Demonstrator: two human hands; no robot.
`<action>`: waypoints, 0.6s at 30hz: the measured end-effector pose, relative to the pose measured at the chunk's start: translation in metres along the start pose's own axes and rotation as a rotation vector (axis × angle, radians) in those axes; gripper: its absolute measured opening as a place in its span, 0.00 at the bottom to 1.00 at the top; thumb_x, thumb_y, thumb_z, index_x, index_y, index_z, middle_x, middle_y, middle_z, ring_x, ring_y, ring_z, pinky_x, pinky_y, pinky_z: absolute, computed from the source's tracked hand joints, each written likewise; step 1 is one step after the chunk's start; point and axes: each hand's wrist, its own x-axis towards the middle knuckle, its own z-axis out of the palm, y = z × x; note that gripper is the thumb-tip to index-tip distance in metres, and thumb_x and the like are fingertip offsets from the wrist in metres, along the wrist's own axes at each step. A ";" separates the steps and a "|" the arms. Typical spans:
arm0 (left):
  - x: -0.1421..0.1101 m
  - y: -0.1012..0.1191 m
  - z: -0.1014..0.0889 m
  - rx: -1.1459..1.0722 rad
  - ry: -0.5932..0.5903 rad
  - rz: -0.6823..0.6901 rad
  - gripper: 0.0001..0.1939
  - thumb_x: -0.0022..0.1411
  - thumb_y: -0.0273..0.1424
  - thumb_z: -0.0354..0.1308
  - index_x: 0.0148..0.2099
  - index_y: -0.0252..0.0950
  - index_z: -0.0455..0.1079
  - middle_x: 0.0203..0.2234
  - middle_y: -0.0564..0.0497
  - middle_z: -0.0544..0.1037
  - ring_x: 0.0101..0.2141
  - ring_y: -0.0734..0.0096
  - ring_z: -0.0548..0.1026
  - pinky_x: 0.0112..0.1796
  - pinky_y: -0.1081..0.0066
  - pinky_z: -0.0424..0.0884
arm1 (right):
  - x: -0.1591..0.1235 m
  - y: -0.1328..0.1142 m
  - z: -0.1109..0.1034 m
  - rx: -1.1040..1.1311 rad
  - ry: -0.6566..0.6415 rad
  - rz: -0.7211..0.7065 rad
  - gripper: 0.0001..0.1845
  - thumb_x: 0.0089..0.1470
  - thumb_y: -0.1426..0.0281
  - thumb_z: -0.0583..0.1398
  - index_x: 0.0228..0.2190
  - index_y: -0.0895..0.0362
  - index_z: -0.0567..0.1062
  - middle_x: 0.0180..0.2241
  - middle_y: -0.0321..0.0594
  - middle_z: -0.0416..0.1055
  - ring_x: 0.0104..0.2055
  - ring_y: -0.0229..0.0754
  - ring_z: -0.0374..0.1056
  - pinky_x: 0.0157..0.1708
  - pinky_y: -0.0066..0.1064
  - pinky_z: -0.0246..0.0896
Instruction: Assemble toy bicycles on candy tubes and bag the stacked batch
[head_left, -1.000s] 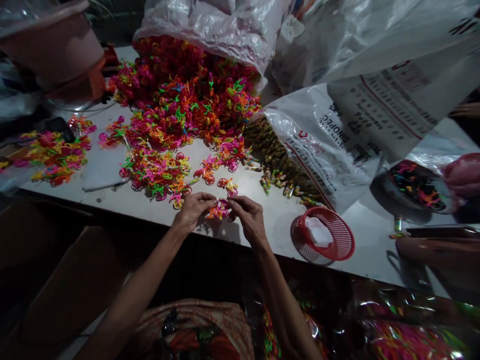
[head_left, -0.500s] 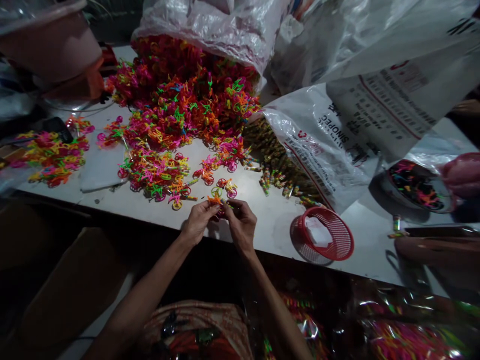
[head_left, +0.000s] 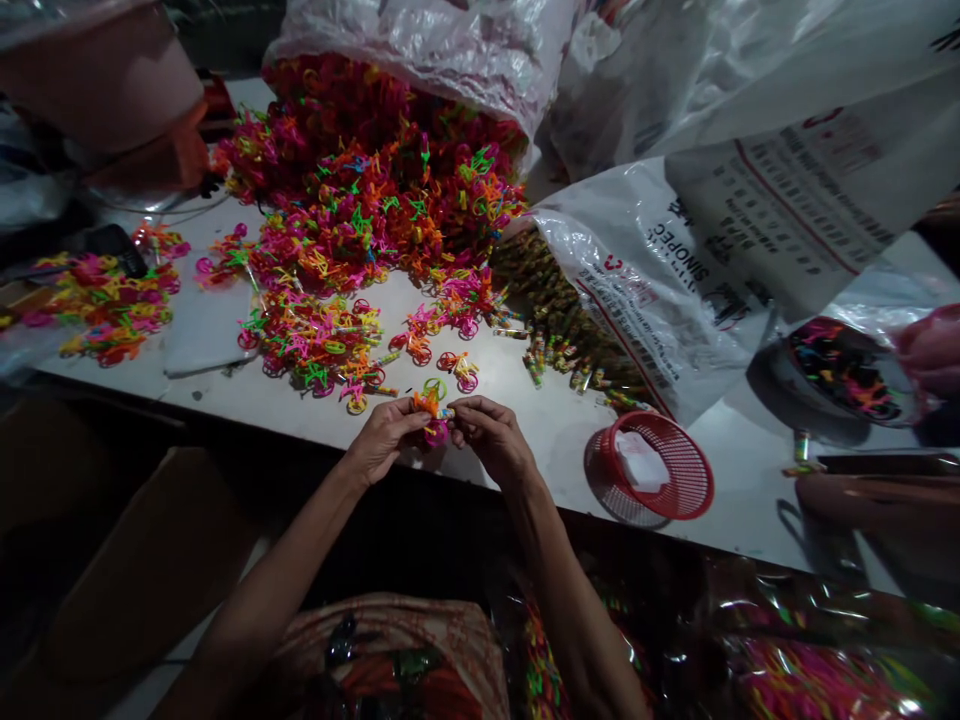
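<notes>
Close to the table's front edge, my left hand point(head_left: 386, 437) pinches a small plastic toy bicycle point(head_left: 429, 402) with orange, green and pink parts. My right hand point(head_left: 491, 437) has its fingertips closed on a small printed tube point(head_left: 445, 413), whose left end touches the bicycle. Whether the tube is fixed to it I cannot tell. Just beyond my hands lie a few loose toy bicycles point(head_left: 466, 376), and a large heap of them point(head_left: 337, 240) spreads further back. Many similar printed tubes point(head_left: 566, 300) spill from a white plastic sack point(head_left: 652, 280) to the right.
A red mesh basket point(head_left: 694, 470) with white paper in it stands right of my hands. Further right is a bowl point(head_left: 847, 375) of dark and coloured pieces. A smaller toy pile point(head_left: 120, 310) lies left beside a flat white packet point(head_left: 210, 325). A pink tub point(head_left: 112, 80) stands back left.
My right hand has shifted slightly right, away from the left, baring the printed tube between them. The pink wheel under my fingers shows more now. The view has shifted slightly.
</notes>
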 end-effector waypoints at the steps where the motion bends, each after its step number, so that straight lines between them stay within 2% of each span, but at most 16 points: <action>1: 0.000 0.000 0.000 0.003 -0.009 -0.004 0.18 0.38 0.36 0.72 0.32 0.31 0.75 0.23 0.51 0.78 0.22 0.76 0.72 0.27 0.75 0.69 | 0.000 0.001 0.000 0.007 -0.001 0.003 0.13 0.34 0.64 0.71 0.25 0.57 0.79 0.19 0.34 0.73 0.18 0.32 0.63 0.20 0.26 0.59; 8: -0.002 0.000 -0.007 0.068 -0.056 -0.038 0.20 0.39 0.39 0.72 0.33 0.30 0.76 0.22 0.49 0.79 0.23 0.72 0.75 0.30 0.72 0.70 | -0.004 0.000 -0.003 -0.108 0.023 -0.061 0.16 0.34 0.62 0.72 0.27 0.57 0.80 0.18 0.34 0.73 0.19 0.35 0.67 0.24 0.29 0.64; 13: -0.002 0.002 -0.012 0.161 0.037 0.018 0.20 0.36 0.39 0.73 0.29 0.31 0.76 0.20 0.50 0.78 0.22 0.74 0.73 0.28 0.74 0.68 | -0.008 0.000 0.008 -0.278 0.050 -0.182 0.13 0.40 0.61 0.70 0.27 0.57 0.81 0.20 0.36 0.74 0.22 0.37 0.68 0.26 0.31 0.66; 18: -0.007 0.004 -0.020 0.215 0.066 0.088 0.19 0.38 0.42 0.71 0.29 0.32 0.75 0.22 0.50 0.78 0.24 0.72 0.74 0.29 0.72 0.70 | 0.000 0.013 0.022 -0.269 0.020 -0.174 0.15 0.41 0.59 0.69 0.29 0.57 0.80 0.20 0.34 0.72 0.22 0.36 0.67 0.26 0.29 0.64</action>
